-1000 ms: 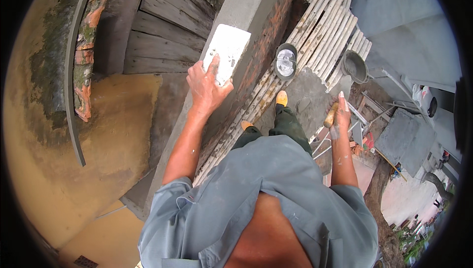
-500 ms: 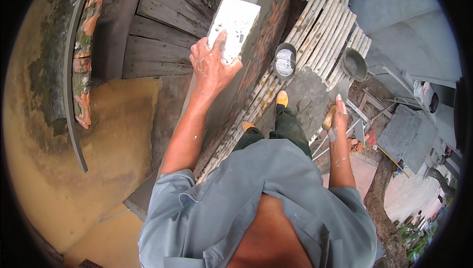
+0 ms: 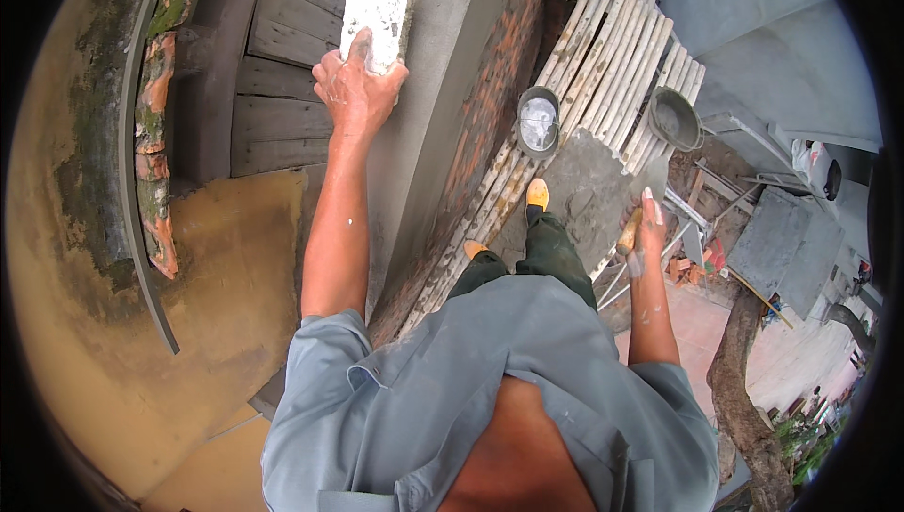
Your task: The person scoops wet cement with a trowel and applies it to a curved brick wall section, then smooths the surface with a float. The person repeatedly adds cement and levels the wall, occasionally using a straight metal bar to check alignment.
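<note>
My left hand [image 3: 360, 90] grips a white rectangular block-like float [image 3: 379, 8], speckled with grey, over the grey plastered top of a wall [image 3: 430, 32], near its left side. At my right, lower down, my right hand [image 3: 648, 229] is closed round the wooden handle of a trowel [image 3: 627, 234], whose grey blade points upward, partly hard to tell from the grey surface beneath. Below, a bucket [image 3: 539, 124] with pale contents and a grey bucket [image 3: 674, 116] sit on the bamboo staging, beside my yellow boots [image 3: 537, 194].
Exposed brick [image 3: 499, 79] shows on the wall's right face, along bamboo poles [image 3: 612, 50]. Weathered boards [image 3: 282, 126] and a mossy broken brick edge [image 3: 155, 116] lie left. At right are leaning grey sheets [image 3: 772, 248], metal frames, a tree trunk [image 3: 744, 361] and rubble.
My left hand has moved upward, then left, with the white float along the wall top. My right hand with the trowel has shifted slightly down.
</note>
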The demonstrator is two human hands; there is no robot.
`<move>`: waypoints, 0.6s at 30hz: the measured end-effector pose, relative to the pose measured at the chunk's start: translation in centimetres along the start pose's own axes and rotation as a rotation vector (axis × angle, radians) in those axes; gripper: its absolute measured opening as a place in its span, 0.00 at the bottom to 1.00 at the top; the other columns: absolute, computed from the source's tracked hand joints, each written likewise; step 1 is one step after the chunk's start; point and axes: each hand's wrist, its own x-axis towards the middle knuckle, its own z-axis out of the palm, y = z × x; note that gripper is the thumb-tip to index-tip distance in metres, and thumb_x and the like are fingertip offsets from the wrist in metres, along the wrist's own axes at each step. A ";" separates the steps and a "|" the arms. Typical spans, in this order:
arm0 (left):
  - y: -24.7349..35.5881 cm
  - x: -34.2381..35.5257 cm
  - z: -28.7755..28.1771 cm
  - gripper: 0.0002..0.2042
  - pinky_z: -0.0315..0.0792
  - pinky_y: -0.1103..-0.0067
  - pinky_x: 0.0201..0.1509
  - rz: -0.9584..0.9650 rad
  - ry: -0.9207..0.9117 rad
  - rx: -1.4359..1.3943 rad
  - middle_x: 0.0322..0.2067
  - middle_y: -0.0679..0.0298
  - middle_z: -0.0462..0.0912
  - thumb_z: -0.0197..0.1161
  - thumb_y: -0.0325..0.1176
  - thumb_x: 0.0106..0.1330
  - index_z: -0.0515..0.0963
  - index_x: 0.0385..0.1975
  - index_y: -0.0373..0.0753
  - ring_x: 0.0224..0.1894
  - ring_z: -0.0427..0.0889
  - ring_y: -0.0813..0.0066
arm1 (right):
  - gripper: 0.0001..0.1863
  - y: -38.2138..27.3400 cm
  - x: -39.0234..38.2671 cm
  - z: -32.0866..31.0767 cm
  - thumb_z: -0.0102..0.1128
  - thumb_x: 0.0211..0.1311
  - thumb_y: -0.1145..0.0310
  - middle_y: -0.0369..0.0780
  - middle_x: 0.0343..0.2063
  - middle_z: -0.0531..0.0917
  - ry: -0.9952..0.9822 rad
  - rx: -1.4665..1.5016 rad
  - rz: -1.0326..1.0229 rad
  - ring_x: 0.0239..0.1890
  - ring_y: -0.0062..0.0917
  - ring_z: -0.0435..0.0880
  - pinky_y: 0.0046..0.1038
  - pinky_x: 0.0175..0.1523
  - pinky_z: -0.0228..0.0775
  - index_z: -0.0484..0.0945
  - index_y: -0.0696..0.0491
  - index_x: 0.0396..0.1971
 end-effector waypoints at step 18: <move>7.6 11.8 3.0 0.37 0.64 0.51 0.68 -0.004 -0.064 -0.015 0.55 0.42 0.77 0.67 0.54 0.55 0.75 0.69 0.50 0.62 0.70 0.45 | 0.25 -3.5 4.4 -0.2 0.67 0.68 0.43 0.36 0.30 0.80 0.097 -0.062 -0.005 0.27 0.21 0.79 0.25 0.32 0.74 0.81 0.53 0.40</move>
